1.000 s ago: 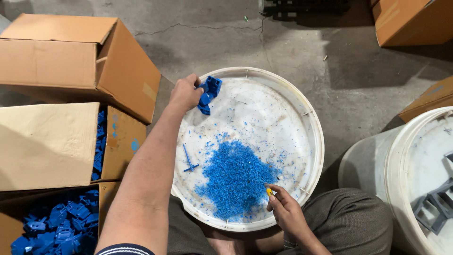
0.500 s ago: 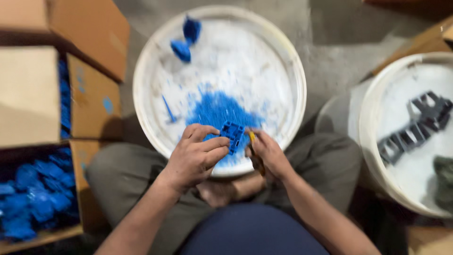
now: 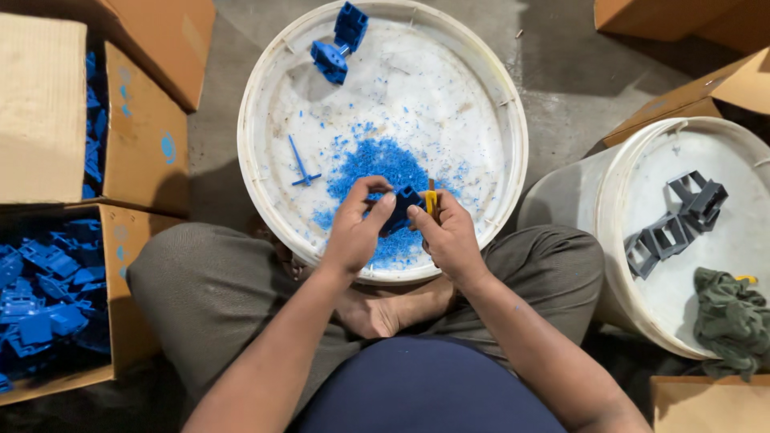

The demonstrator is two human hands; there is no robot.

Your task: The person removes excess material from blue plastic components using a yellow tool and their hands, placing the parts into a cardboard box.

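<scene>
Clenched on a small blue plastic part (image 3: 401, 208), my left hand (image 3: 355, 232) pinched it between thumb and fingers, just above the near rim of the white tub (image 3: 513, 120). My right hand (image 3: 449, 236) was closed around a yellow-handled trimming tool (image 3: 431, 200), its tip touching the part's right side.

Head view, the only one: I sat cross-legged on the concrete floor with the tub between my knees. Under both hands lay a heap of blue shavings (image 3: 377, 164) on the tub bottom, so I judged a fair amount of trimming was already done. Two blue parts (image 3: 338, 40) rested against the far wall of the tub, and a thin blue sprue stick (image 3: 300, 164) lay left of the heap.

At left, an open cardboard box (image 3: 132, 305) held many more blue parts (image 3: 44, 297); I couldn't tell whether those were finished or waiting. Behind it a second box (image 3: 132, 128) also showed blue pieces. At right, another white bucket (image 3: 618, 208) held grey frame-like parts (image 3: 674, 220) and a green rag (image 3: 730, 317). I judged the job to be mid-way, with the part in hand unfinished.
</scene>
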